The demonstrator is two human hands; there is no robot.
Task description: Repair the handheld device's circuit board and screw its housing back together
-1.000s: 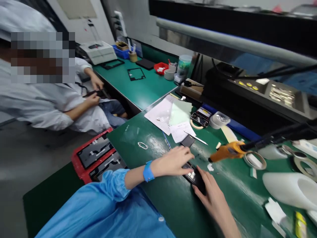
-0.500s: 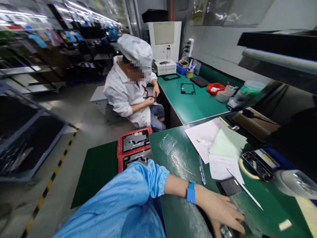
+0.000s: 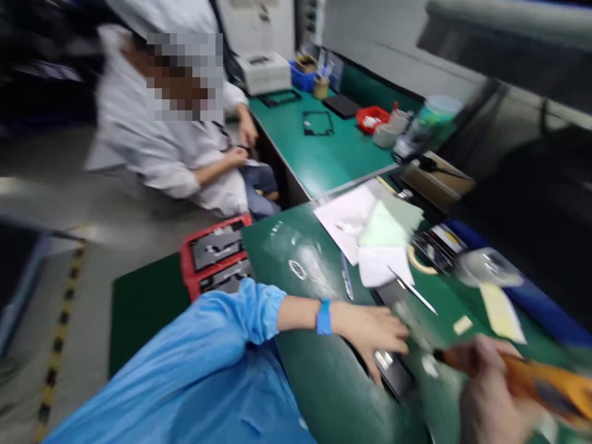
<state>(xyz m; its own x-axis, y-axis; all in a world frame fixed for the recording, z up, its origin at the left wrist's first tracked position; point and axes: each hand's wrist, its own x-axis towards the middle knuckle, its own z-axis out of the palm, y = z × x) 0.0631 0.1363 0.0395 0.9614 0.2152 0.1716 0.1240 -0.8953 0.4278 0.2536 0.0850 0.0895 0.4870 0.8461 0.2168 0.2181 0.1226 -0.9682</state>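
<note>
The dark device (image 3: 391,370) lies flat on the green table (image 3: 324,394), pinned under the fingertips of the left hand (image 3: 370,330), whose grip is spread open on top of it. Just right of it, the right hand (image 3: 493,394) has its grip closed around an orange tool (image 3: 541,385).

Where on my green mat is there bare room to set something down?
Bare mat shows below the left hand and wristband, toward the near edge. A smaller patch lies between the wire loop and the mat's left edge. It is crowded around the papers, the tape roll and the dark device.
</note>
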